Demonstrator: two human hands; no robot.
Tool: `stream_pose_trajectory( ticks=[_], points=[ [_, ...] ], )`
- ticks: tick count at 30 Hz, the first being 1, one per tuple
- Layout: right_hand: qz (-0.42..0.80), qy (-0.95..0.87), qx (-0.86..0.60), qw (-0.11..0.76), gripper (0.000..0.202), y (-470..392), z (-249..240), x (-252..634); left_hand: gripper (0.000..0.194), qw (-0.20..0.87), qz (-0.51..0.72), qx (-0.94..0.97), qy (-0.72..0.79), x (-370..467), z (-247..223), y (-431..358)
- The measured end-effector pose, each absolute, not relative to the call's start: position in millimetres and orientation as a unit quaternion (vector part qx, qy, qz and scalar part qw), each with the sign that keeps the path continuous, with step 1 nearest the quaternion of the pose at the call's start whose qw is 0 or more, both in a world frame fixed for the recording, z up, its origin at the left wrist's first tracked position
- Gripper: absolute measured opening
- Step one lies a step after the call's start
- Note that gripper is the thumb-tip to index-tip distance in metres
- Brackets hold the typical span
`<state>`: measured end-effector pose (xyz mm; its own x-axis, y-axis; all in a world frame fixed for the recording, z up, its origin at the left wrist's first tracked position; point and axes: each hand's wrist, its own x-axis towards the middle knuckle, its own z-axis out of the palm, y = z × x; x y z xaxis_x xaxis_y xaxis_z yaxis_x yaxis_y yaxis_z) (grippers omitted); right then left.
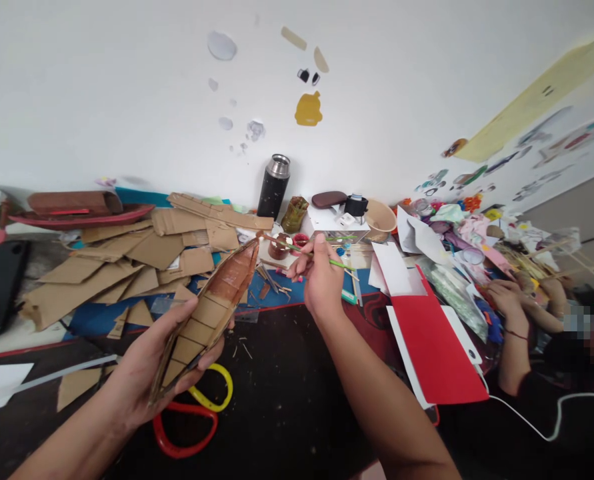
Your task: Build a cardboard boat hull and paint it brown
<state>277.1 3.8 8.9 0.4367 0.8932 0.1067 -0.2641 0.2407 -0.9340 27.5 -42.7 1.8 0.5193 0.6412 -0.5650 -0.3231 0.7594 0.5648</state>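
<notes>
Holds cardboard boat (207, 320) in left hand (144, 363), above the near-left part of the desk (281, 420), tilted, with pointed far end aimed up and to the right. Grips it from below and the sides, fingers closed around the hull, thumb along the left edge. Visible in the far part of the hull: glossy reddish-brown coating; in the near part: bare tan cardboard with dark cross lines. Pinches green-handled brush (344, 265) in right hand (321, 283), fingers shut on the handle, to the right of the boat. Extends the brush leftward, its tip near the far end of the boat; cannot tell from this view whether touching. Noted just behind the brush: brown-stained jar (278, 249) and small red-rimmed pot (301, 241). Farther back, by the wall: open black flask (273, 193), green jar (294, 215), brown case (329, 199) on a white box, and round bowl (381, 217). To the left: heap of cardboard pieces (84, 293), with red model boat (87, 219) behind. Below the held boat: scissors (187, 443) with one red and one yellow handle loop, partly hidden by left hand. To the right: red sheet (437, 353), lying over white ones. At far right, beside a crowded pile of craft scraps (469, 233): hands of another person (507, 297); cannot make out clearly what is in them.
</notes>
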Motion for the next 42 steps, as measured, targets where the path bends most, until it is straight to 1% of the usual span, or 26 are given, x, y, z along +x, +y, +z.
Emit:
stream_pose_trajectory(
  ticks=[7, 10, 14, 19, 22, 26, 32, 38, 42],
  points=[
    [0.443, -0.368, -0.445, 0.686, 0.055, -3.7, 4.2, 270.2, 0.064, 0.82, 0.284, 0.244, 0.434, 29.4, 3.2, -42.2],
    [0.43, -0.355, -0.457, 0.693, 0.057, 0.0, 3.5, 271.9, 0.065, 0.818, 0.28, 0.249, 0.436, 28.8, 2.8, -42.3],
    [0.42, -0.338, -0.46, 0.706, 0.056, 2.3, 4.8, 273.7, 0.063, 0.817, 0.285, 0.241, 0.439, 28.8, 2.1, -42.1],
    [0.441, -0.358, -0.458, 0.683, 0.055, -1.3, 3.9, 270.3, 0.061, 0.822, 0.291, 0.241, 0.426, 28.8, 2.8, -41.9],
    [0.428, -0.355, -0.47, 0.686, 0.055, 1.0, 5.0, 271.9, 0.058, 0.828, 0.293, 0.244, 0.412, 28.7, 5.0, -42.7],
    [0.414, -0.345, -0.472, 0.697, 0.056, 2.8, 7.0, 274.6, 0.061, 0.831, 0.286, 0.242, 0.41, 29.1, 5.5, -43.1],
    [0.443, -0.365, -0.456, 0.68, 0.057, -3.9, 5.4, 269.8, 0.058, 0.825, 0.292, 0.246, 0.416, 29.3, 3.7, -41.8],
    [0.415, -0.336, -0.471, 0.702, 0.057, 1.4, 8.0, 274.8, 0.062, 0.826, 0.292, 0.238, 0.419, 29.4, 6.5, -42.8],
    [0.442, -0.353, -0.454, 0.689, 0.056, -5.5, 1.8, 268.7, 0.065, 0.818, 0.289, 0.242, 0.434, 30.5, 8.1, -41.4]
  ],
)
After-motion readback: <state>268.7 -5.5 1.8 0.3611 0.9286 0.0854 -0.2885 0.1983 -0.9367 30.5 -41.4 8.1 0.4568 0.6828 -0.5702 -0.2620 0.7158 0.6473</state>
